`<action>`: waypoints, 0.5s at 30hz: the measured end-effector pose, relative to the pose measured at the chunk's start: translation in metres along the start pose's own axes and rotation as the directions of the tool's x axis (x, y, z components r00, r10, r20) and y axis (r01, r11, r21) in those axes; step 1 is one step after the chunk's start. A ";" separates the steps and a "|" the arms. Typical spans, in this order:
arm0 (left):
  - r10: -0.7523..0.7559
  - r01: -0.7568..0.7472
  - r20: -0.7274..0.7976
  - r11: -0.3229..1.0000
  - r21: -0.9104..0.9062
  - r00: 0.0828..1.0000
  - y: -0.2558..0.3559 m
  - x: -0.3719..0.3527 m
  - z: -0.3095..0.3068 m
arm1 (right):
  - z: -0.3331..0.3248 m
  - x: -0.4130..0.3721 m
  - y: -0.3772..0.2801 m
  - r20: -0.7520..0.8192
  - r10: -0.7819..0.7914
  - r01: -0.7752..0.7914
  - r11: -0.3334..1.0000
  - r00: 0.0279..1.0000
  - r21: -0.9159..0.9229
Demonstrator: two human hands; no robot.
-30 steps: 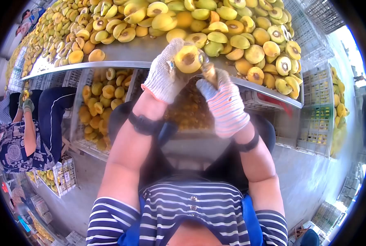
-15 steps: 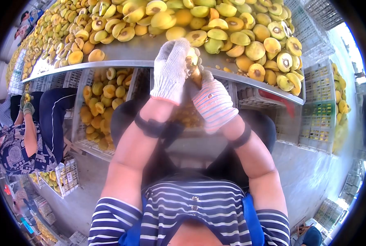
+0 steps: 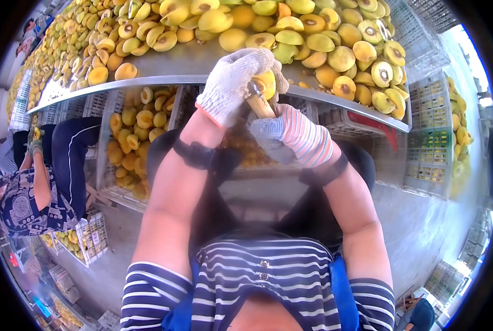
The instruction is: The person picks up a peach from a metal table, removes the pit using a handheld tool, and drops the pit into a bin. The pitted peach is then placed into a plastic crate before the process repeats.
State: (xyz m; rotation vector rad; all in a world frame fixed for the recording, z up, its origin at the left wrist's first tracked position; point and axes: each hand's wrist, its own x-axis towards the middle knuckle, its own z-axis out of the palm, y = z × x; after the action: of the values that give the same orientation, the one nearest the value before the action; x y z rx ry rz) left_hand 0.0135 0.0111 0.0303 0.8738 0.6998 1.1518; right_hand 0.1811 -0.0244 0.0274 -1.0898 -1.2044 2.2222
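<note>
My left hand [image 3: 232,80], in a white knit glove, is closed around a yellow peach half [image 3: 267,84] above the table's front edge. A striped glove covers my right hand [image 3: 299,135], which grips a small pitting tool [image 3: 262,106] by its wooden handle. The tool's dark metal end meets the cut side of the peach half; how deep it sits cannot be seen. Just beyond my hands, many halved peaches [image 3: 290,37] lie heaped on the metal table [image 3: 175,65], some with pits showing.
A crate of peach halves [image 3: 139,129] stands under the table at left. Stacked plastic crates [image 3: 426,160] are at right. A seated co-worker [image 3: 34,187] in a patterned shirt works at left, near another crate [image 3: 92,237]. A metal rim [image 3: 147,83] edges the table.
My left hand has turned, bringing the peach half's cut face into view. My right hand has rotated and dropped slightly, and the tool's wooden handle now shows plainly.
</note>
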 end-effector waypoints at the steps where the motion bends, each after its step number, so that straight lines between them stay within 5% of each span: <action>1: 0.000 0.000 0.041 1.000 0.004 0.999 -0.001 -0.001 0.000 | -0.003 -0.003 0.000 0.033 0.017 -0.018 0.999 0.999 0.027; 2: 0.002 -0.002 0.041 1.000 0.006 0.999 -0.002 -0.003 0.000 | -0.006 -0.007 -0.001 0.067 0.030 -0.034 0.998 0.997 0.054; 4: -0.021 -0.008 -0.069 0.921 -0.390 0.997 -0.003 -0.009 -0.001 | -0.017 -0.021 -0.002 0.105 0.006 -0.005 1.000 0.994 -0.008; 5: 0.021 -0.077 -0.171 0.942 -0.328 0.985 0.002 -0.012 -0.008 | -0.020 -0.025 -0.003 0.140 -0.012 0.021 0.998 0.990 -0.066; 6: 0.013 -0.037 -0.087 0.960 -0.277 0.996 0.016 -0.023 -0.025 | -0.018 -0.029 -0.009 0.064 0.019 -0.004 0.973 0.998 -0.230; 7: -0.008 0.007 -0.004 0.975 -0.222 1.000 0.033 -0.037 -0.046 | -0.019 -0.031 -0.010 0.091 -0.164 0.172 0.599 0.982 -0.782; 9: 0.021 0.000 -0.311 0.998 0.070 0.950 0.059 -0.076 -0.069 | -0.016 -0.036 -0.004 -0.114 -0.109 -0.087 0.228 0.988 -0.970; 10: 0.155 0.121 -0.481 0.861 0.494 0.863 0.066 -0.085 -0.083 | -0.022 -0.034 -0.001 -0.109 -0.125 -0.078 0.230 0.986 -0.970; 11: 0.350 0.315 -0.557 0.550 0.773 0.753 0.071 -0.089 -0.087 | -0.028 -0.033 0.008 -0.163 -0.090 -0.157 0.061 0.983 -0.986; 12: 0.417 0.438 -0.520 0.282 0.853 0.745 0.074 -0.088 -0.089 | -0.029 -0.033 0.014 -0.225 -0.058 -0.230 -0.105 0.973 -0.968; 13: 0.481 0.528 -0.462 -0.002 0.849 0.745 0.080 -0.081 -0.090 | -0.029 -0.033 0.016 -0.222 -0.072 -0.229 -0.101 0.972 -0.968; 14: 0.371 0.478 -0.494 0.142 0.867 0.786 0.087 -0.065 -0.057 | -0.025 -0.033 0.012 -0.245 -0.085 -0.253 -0.107 0.966 -0.962; 15: 0.445 0.309 -0.305 0.066 0.949 0.842 0.070 -0.037 -0.077 | -0.022 -0.035 0.009 -0.272 -0.082 -0.280 -0.111 0.959 -0.954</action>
State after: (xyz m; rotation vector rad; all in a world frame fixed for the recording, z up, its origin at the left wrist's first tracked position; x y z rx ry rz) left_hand -0.0939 0.0041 0.0535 1.8166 2.1887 0.8265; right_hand 0.2204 -0.0404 0.0283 -1.8608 -2.8804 0.5935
